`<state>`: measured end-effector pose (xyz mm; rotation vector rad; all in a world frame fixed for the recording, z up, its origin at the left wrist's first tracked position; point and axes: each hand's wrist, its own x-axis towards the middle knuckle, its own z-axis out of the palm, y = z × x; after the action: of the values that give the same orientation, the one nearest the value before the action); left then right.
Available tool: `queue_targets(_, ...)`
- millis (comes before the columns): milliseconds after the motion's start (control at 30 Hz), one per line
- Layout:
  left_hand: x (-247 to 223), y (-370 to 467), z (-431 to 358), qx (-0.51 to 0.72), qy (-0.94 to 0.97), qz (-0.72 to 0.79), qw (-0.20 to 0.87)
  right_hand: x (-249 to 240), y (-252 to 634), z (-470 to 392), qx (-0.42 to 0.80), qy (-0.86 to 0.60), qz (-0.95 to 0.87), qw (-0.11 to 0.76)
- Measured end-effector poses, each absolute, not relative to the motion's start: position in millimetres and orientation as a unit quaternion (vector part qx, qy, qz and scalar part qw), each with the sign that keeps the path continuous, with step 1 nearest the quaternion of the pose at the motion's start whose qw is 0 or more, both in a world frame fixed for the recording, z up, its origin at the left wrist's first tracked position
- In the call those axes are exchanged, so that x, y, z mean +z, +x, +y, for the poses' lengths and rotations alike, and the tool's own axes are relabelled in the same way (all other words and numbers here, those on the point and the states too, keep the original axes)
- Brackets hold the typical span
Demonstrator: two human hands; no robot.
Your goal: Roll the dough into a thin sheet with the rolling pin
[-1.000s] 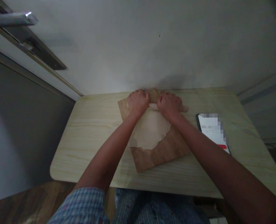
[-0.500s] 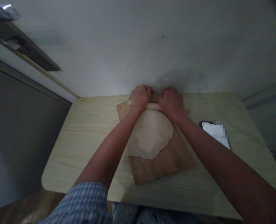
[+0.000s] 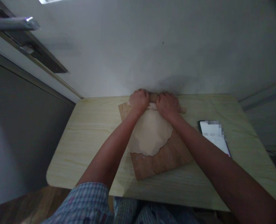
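Observation:
A wooden rolling pin lies across the far end of a cutting board. My left hand is wrapped over its left part, and my right hand grips it farther right, with a short gap between the two. Most of the pin is hidden under my fingers; its right end sticks out past my right hand. From the pin toward me spreads a thin, pale sheet of dough with an uneven edge. Its far edge meets the pin, where a fold of dough shows between my hands.
A light wood table carries the board and stands against a pale wall. To the right, beside my forearm, lies a phone with a lit screen. A door handle juts in at upper left.
Both hands stay closed on the rolling pin and have shifted only slightly. The view has tilted a little, so the wall and handle sit lower. The dough looks much the same.

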<state>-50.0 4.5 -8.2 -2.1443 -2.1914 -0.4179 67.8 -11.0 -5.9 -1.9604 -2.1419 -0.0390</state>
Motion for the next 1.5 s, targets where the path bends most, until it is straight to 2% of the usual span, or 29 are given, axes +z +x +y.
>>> queue_targets(833, -8, -62, -98, -0.13, -0.716, -0.684, 0.056, -19, 69, -108, -0.047, -0.604, -0.78, 0.161)
queue_targets(1067, 5, -63, -96, -0.078, -0.73, -0.678, 0.037, -14, 74, -123, -0.046, -0.571, -0.799, 0.181)
queue_targets(1167, 8, -56, -89, -0.067, -0.713, -0.697, 0.04, -5, 71, -117, -0.037, -0.609, -0.774, 0.17)
queue_targets(1300, 1, -49, -80, -0.086, -0.707, -0.7, 0.06, 2, 67, -101, -0.028, -0.678, -0.725, 0.115)
queue_targets(1500, -12, -49, -73, -0.131, -0.709, -0.686, 0.098, -8, 65, -88, -0.059, -0.657, -0.74, 0.131)
